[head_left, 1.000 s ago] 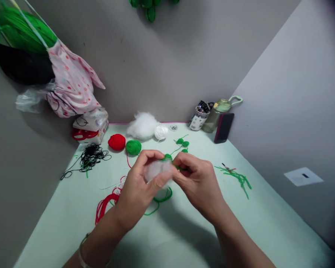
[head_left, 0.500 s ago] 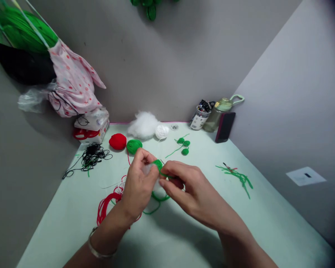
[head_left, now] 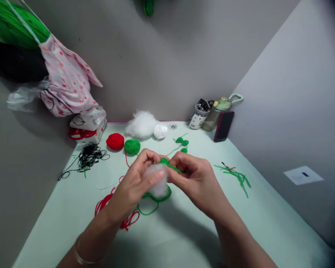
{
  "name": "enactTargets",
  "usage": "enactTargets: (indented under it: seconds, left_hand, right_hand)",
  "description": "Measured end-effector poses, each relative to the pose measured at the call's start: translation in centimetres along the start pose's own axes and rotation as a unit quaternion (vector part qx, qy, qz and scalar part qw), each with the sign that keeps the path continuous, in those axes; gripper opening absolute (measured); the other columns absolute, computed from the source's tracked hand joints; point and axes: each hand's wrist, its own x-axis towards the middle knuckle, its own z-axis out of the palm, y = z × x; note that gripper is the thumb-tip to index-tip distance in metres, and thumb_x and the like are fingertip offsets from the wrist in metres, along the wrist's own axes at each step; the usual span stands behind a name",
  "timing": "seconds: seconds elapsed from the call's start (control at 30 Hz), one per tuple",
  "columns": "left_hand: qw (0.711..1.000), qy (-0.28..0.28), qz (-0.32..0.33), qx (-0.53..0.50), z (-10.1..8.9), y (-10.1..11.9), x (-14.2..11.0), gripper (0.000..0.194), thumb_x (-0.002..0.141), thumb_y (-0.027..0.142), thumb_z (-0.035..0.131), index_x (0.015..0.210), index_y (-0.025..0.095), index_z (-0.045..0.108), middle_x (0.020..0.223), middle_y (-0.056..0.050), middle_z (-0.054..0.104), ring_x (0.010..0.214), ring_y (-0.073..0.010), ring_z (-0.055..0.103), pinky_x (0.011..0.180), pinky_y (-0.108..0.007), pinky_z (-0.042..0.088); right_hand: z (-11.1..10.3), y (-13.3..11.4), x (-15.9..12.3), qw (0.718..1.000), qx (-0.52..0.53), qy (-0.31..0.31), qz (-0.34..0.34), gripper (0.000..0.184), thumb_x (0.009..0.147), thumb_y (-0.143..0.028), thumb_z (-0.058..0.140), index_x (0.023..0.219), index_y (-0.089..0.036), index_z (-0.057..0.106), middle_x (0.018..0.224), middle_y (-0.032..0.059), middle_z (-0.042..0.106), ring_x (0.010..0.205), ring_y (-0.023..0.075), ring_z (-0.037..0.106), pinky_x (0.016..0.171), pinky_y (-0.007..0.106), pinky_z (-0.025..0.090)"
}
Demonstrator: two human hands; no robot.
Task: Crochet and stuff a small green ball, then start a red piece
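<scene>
Left hand (head_left: pixel 135 183) grips white fiberfill (head_left: pixel 159 186), now more exposed; right hand (head_left: pixel 198 182) pinches green crochet (head_left: pixel 164 161), still being worked, inside table's far edge (head_left: pixel 181 123).

Fluffy, matt white fibre (head_left: pixel 159 182), wispy and uneven, bulges from the hands (head_left: pixel 167 178) beside a small, bumpy piece of green knitted-looking yarn (head_left: pixel 164 161). On the smooth, pale green bench (head_left: pixel 184 238), the red yarn ball (head_left: pixel 115 142) and the green yarn ball (head_left: pixel 132 147) look soft and matt, and the black cord (head_left: pixel 89 155) lies in a stringy tangle. Behind are a translucent, glossy plastic bottle (head_left: pixel 211 120), a dark, smooth-faced phone (head_left: pixel 224 127) and, at the left, dotted pink cloth (head_left: pixel 69 82) in soft creases near crinkled, shiny clear plastic (head_left: pixel 24 98).
</scene>
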Motion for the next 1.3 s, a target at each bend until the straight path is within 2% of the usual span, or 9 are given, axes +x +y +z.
enactTargets:
  seconds: [0.23,0.4,0.5,0.67,0.83,0.93,1.03,1.17,1.3]
  left_hand:
    - [0.995,0.054,-0.004,0.085,-0.2,-0.2,0.2,0.016,0.092,0.034,0.070,0.093,0.025,0.058,0.072,0.005,0.051,0.056,-0.0115,0.044,0.051,-0.024,0.035]
    - [0.975,0.162,0.050,0.142,-0.1,-1.2,0.8,0.016,0.083,0.021,0.070,0.085,0.023,0.054,0.073,0.005,0.054,0.060,-0.0118,0.049,0.055,-0.023,0.040]
    - [0.987,0.144,0.020,0.070,-0.1,-1.8,1.2,0.016,0.085,0.021,0.065,0.083,0.023,0.050,0.065,0.008,0.052,0.053,-0.0100,0.050,0.051,-0.021,0.039]
    - [0.991,0.103,-0.053,-0.068,0.3,-2.3,1.3,0.017,0.088,0.022,0.062,0.087,0.024,0.045,0.061,0.009,0.056,0.048,-0.0098,0.054,0.049,-0.021,0.044]
    - [0.995,0.033,-0.051,-0.072,0.2,-1.2,0.6,0.016,0.094,0.031,0.062,0.095,0.024,0.047,0.068,0.005,0.066,0.059,-0.0116,0.063,0.061,-0.023,0.052]
    - [0.999,0.001,-0.038,-0.006,-0.2,-0.2,0.1,0.023,0.094,0.038,0.069,0.099,0.025,0.049,0.075,0.005,0.068,0.062,-0.0091,0.060,0.059,-0.018,0.046]
    - [0.996,0.006,-0.040,0.080,-0.4,0.4,-0.1,0.023,0.097,0.039,0.068,0.100,0.026,0.050,0.074,0.006,0.067,0.057,-0.0073,0.052,0.051,-0.017,0.037]
    - [0.992,0.023,-0.028,0.119,-0.5,0.1,-0.1,0.020,0.097,0.038,0.064,0.097,0.026,0.048,0.070,0.005,0.064,0.056,-0.0099,0.051,0.050,-0.020,0.036]
    - [0.973,0.125,0.029,0.190,-0.6,-0.8,0.5,0.017,0.088,0.028,0.067,0.088,0.024,0.050,0.068,0.007,0.050,0.054,-0.0102,0.043,0.049,-0.022,0.035]
  right_hand:
    - [-0.7,-0.3,0.1,0.994,0.068,-0.077,0.024,0.029,0.100,-0.034,0.057,0.075,-0.020,0.055,0.066,-0.0050,0.047,0.060,0.0104,0.039,0.054,0.025,0.030]
    - [0.1,-0.5,-0.4,0.990,-0.017,-0.138,-0.019,0.014,0.093,-0.010,0.056,0.086,-0.022,0.054,0.070,-0.0073,0.046,0.062,0.0097,0.037,0.059,0.025,0.031]
    - [0.2,0.2,-0.3,0.986,-0.065,-0.142,-0.064,0.020,0.089,-0.003,0.054,0.094,-0.023,0.056,0.079,-0.0056,0.053,0.069,0.0103,0.045,0.065,0.025,0.035]
    - [0.1,1.4,0.4,0.984,-0.108,-0.090,-0.114,0.013,0.094,-0.011,0.061,0.088,-0.022,0.056,0.077,-0.0040,0.054,0.074,0.0121,0.049,0.067,0.025,0.036]
    - [0.5,1.0,0.4,0.999,-0.006,-0.049,-0.020,0.021,0.092,-0.011,0.061,0.076,-0.022,0.052,0.065,-0.0075,0.058,0.060,0.0095,0.045,0.058,0.023,0.035]
    - [0.4,0.7,0.3,0.999,0.009,-0.020,0.031,0.024,0.089,-0.011,0.061,0.069,-0.021,0.052,0.060,-0.0075,0.058,0.056,0.0094,0.044,0.053,0.024,0.032]
    - [0.0,0.4,0.3,0.999,0.010,-0.019,0.042,0.025,0.091,-0.015,0.062,0.068,-0.021,0.055,0.061,-0.0068,0.060,0.054,0.0089,0.043,0.051,0.024,0.031]
    - [-0.4,-0.4,-0.1,0.996,-0.002,-0.088,0.009,0.027,0.103,-0.027,0.054,0.077,-0.021,0.060,0.072,-0.0046,0.065,0.061,0.0092,0.051,0.059,0.023,0.038]
    - [0.6,-0.9,-0.8,0.992,-0.078,-0.094,-0.037,0.022,0.103,-0.020,0.051,0.083,-0.020,0.059,0.069,-0.0037,0.060,0.060,0.0105,0.051,0.061,0.026,0.036]
